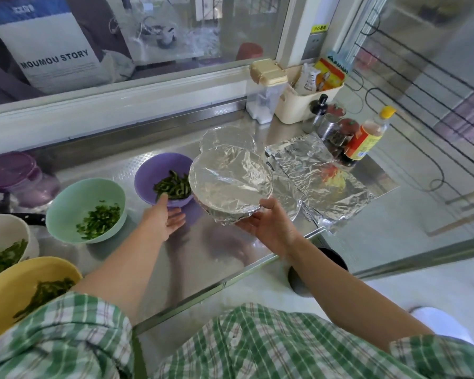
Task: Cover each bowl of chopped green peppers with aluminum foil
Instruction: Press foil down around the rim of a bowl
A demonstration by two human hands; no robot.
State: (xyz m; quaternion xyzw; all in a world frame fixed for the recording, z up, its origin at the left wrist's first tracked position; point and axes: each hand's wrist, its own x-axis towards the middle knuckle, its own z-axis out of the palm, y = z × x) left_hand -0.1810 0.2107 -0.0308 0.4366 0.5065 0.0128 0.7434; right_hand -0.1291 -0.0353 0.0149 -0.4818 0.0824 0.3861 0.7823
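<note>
Head view: my right hand (266, 228) holds a foil-covered bowl (230, 179) off the bench (203, 255), tilted, with the thumb pressed on the crimped rim and the fingers (246, 222) curled under its base. The foil over it is drawn fairly flat, creased and shiny, and folded down all round the edge. Just behind it a second covered bowl (226, 138) stands on the bench, partly hidden by the one I hold. My left hand (166, 217) is on the near rim of the purple bowl (159, 170), thumb over the edge beside the chopped green peppers (171, 184) and fingers under its side, so it is pinched between them. That bowl is uncovered and sits just left of the raised one.

Further left stand three more open round bowls with peppers: a mint-green bowl (85, 203), a white bowl (3, 233) and a yellow bowl (19, 285) nearest me, partly behind my checked sleeve. A purple lidded tub (11, 170) sits at the back left.

To the right, loose foil sheets (320, 170) lie crumpled on the brushed-steel bench. Past them crowd condiment jars, a yellow-capped bottle (367, 135), a cream plastic caddy (304, 102) stuffed with packets, and a clear canister (266, 88) with a cream lid, all against the window ledge.
</note>
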